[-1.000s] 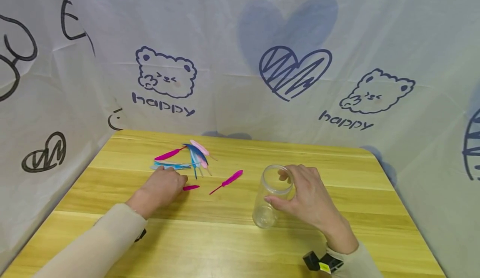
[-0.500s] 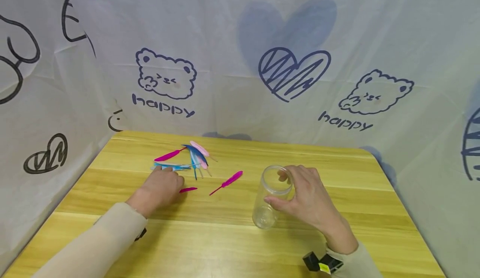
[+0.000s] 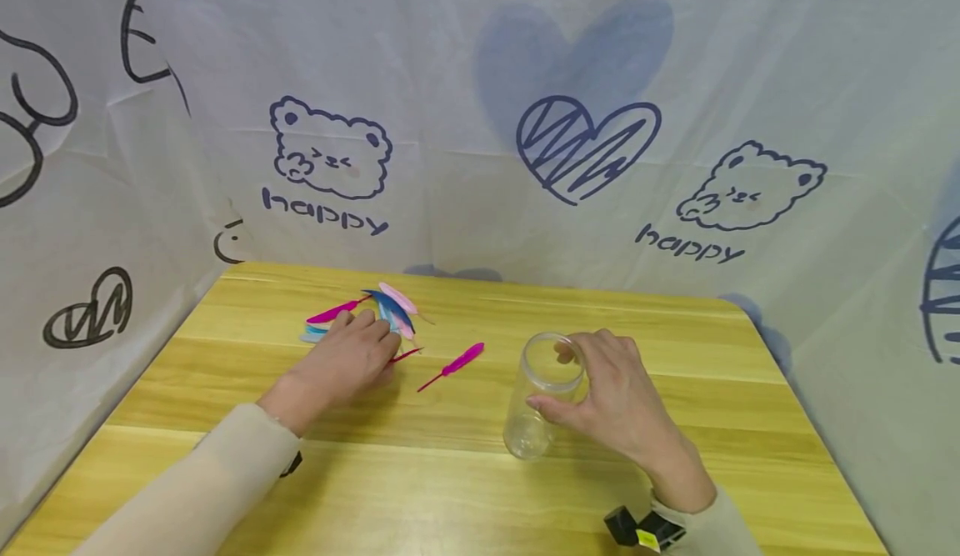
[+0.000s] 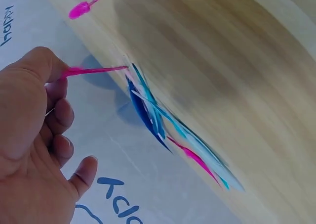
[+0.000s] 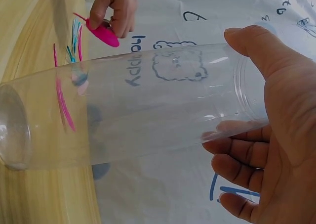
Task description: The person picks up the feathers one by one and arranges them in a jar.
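Note:
My left hand [image 3: 341, 364] pinches a magenta feather [image 5: 104, 35] between thumb and index finger, its quill pointing away from the fingertips. In the left wrist view, that feather's thin quill [image 4: 101, 70] stretches toward the pile on the table. My right hand [image 3: 618, 393] grips a clear plastic jar [image 3: 525, 410] near its rim, thumb on one side and fingers on the other. The jar stands upright on the table, its mouth uncovered and nothing visible inside. Another magenta feather [image 3: 465, 358] lies between the jar and my left hand.
Beyond my left hand lies a loose pile: a dark blue feather [image 3: 393, 306], a pale pink feather [image 3: 397, 296], a magenta feather [image 3: 330, 314] and light blue feathers [image 4: 197, 147]. A printed white cloth [image 3: 450, 181] hangs behind the wooden table [image 3: 420, 489].
My left hand has shifted right and slightly away from me with the magenta feather, and now covers part of the pile. My right hand and the jar stay in place.

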Demonstrator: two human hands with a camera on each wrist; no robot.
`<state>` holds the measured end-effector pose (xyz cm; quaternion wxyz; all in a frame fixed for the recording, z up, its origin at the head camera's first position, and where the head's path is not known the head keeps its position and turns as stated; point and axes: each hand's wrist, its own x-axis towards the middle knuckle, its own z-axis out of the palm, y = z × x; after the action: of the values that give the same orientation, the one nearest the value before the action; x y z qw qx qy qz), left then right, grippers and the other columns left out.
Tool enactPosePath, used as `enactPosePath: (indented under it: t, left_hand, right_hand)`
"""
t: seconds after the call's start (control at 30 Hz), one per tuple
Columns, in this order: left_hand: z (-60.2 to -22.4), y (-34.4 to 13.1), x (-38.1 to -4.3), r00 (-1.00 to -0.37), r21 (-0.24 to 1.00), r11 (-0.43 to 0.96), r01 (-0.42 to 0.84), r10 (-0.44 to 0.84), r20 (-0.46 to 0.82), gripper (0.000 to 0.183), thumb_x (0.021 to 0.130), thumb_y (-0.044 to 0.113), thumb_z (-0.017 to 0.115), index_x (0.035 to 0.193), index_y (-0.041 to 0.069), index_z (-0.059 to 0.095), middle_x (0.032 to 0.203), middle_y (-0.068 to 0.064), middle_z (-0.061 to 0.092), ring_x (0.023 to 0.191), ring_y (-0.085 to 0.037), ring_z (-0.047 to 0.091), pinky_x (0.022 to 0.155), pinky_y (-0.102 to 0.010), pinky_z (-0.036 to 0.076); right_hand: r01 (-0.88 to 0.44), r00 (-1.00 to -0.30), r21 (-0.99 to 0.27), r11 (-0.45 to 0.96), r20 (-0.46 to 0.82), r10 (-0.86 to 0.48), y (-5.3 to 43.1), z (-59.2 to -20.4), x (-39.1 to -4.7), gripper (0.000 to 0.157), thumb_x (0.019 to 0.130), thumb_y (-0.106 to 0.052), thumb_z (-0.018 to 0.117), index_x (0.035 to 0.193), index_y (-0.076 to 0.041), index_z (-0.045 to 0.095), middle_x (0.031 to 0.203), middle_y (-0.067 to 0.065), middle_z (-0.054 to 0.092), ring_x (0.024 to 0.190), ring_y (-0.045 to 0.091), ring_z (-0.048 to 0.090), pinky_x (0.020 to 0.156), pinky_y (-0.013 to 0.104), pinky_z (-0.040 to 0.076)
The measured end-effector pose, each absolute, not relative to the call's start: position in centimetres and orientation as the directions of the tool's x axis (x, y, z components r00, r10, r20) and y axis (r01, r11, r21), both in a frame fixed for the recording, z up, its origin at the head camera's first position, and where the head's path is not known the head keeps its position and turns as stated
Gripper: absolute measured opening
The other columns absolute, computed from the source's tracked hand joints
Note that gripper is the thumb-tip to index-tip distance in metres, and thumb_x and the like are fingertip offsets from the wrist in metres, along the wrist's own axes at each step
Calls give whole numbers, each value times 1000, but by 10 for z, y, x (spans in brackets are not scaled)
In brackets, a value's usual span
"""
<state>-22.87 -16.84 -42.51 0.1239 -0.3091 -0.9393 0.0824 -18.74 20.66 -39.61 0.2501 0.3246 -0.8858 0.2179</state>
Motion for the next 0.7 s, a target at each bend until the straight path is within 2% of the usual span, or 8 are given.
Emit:
enactPosePath:
  t: [0.17,0.37,0.47,0.7]
  left_hand:
    - [-423,-162,-230,-740,-263,776,573,628,242,19,97,27,75,103,9,69,97,-6,65,91,-27,50,79,-42,42]
    - [-413,-152,-235,-630,-296,751,590,657,414,17,95,23,75,93,10,66,90,-5,64,86,-28,52,77,-42,40]
    - [-405,-146,-236,-592,-296,749,592,654,471,19,95,23,75,89,10,62,84,-4,58,81,-27,48,75,-40,35]
    - [-385,-130,-231,-572,-273,750,602,644,509,22,97,23,72,84,12,59,78,0,48,75,-23,37,73,-39,27]
  right_hand:
    - [-680,-670,-227,697,579,-465,207,-396,-188,85,87,-87,53,112,-7,67,102,5,71,93,20,61,90,47,44]
    - [-683,-665,-224,695,585,-465,208,-397,-188,84,87,-86,54,112,-7,67,101,4,71,92,20,61,91,48,44]
    - [-691,-654,-219,688,595,-467,208,-397,-189,83,87,-85,55,110,-7,66,100,4,71,91,20,61,93,50,45]
    - [-696,-649,-217,685,597,-471,208,-398,-189,81,87,-84,58,110,-7,66,100,4,71,92,21,62,98,53,46]
